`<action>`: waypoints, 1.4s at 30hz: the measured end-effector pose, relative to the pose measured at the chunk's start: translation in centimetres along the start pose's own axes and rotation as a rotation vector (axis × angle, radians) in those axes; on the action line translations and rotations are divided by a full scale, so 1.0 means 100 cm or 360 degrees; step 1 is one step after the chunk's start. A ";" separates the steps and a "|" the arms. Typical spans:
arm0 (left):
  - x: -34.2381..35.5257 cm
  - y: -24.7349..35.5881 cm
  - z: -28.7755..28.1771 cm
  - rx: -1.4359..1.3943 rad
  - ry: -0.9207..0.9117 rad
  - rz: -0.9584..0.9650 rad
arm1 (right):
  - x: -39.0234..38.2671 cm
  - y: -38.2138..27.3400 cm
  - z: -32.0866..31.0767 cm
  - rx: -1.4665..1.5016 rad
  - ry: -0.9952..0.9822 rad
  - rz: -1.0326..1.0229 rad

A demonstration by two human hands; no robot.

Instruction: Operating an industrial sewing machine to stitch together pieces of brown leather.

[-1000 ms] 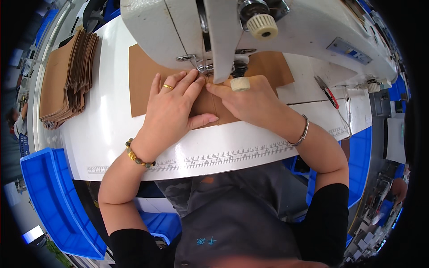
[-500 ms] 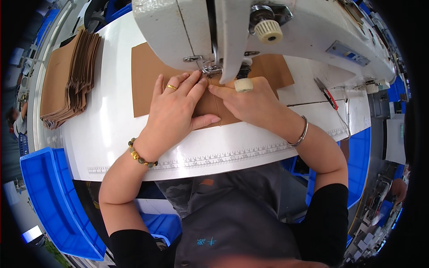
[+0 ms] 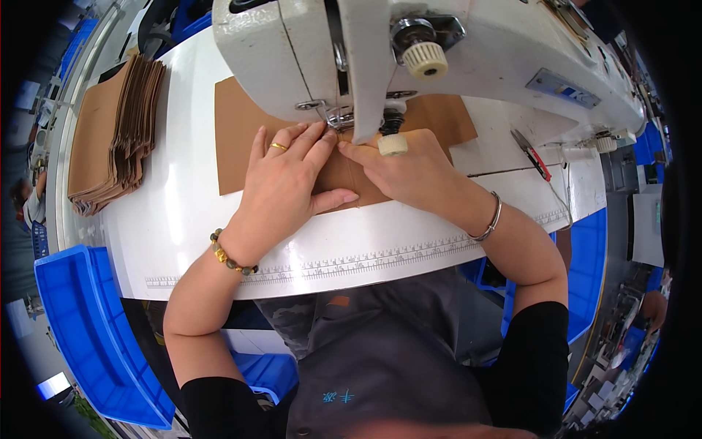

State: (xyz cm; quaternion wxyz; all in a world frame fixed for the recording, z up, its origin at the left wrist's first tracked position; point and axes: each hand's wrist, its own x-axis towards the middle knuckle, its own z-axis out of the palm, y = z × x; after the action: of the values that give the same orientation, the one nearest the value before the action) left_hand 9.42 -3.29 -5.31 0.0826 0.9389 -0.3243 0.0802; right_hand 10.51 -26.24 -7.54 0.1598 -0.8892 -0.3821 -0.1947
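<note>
A brown sheet of leather-like material lies flat under the white head of a sewing machine. Across it, close to the metal presser foot, rests my left hand, its fingers stretched out and its thumb spread toward the sheet's near edge. My right hand presses on the sheet from the other side, with the index finger pointing at the foot. Its other fingers are partly hidden behind a cream knob. The two hands' fingertips nearly meet just in front of the foot. The needle cannot be made out.
A thick stack of brown pieces stands at the left of the white table. Red-handled thread snips lie at the right. A printed ruler runs along the front edge. Blue bins flank the table.
The machine head appears slightly further left and higher as the view shifts. Both hands keep nearly the same place and pose on the brown sheet.
</note>
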 end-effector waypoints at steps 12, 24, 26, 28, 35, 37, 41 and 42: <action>0.001 0.000 0.001 -0.0023 -0.0005 -0.0004 | 0.005 0.004 -0.029 0.0776 -0.0109 0.0730; -0.040 0.014 -0.015 -0.0104 -0.0138 -0.0105 | 0.004 0.021 -0.044 0.2350 -0.0116 0.1205; -0.062 0.024 -0.020 -0.0105 -0.0221 -0.0095 | 0.007 0.019 -0.060 0.1817 -0.0279 0.1080; -0.084 0.033 -0.024 -0.0111 -0.0243 -0.0112 | 0.003 0.021 -0.076 0.0503 -0.0191 0.0615; -0.143 0.071 -0.026 -0.0080 -0.0295 -0.0147 | -0.096 -0.022 -0.125 0.0876 -0.0555 0.1135; -0.149 0.070 -0.025 -0.0006 -0.0358 -0.0116 | -0.132 -0.039 -0.133 0.0860 -0.0808 0.1163; -0.155 0.078 -0.023 -0.0088 -0.0289 -0.0065 | -0.180 -0.059 -0.115 0.1033 -0.0766 0.1525; -0.156 0.081 -0.022 -0.0096 -0.0258 -0.0006 | -0.188 -0.063 -0.110 0.1412 -0.0604 0.1708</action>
State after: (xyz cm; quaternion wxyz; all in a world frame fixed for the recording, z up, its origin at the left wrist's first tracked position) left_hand -7.90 0.16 -5.54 0.0846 0.9401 -0.3303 -0.0061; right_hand -8.45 -38.46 -5.91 0.5102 -0.8242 0.0430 0.2420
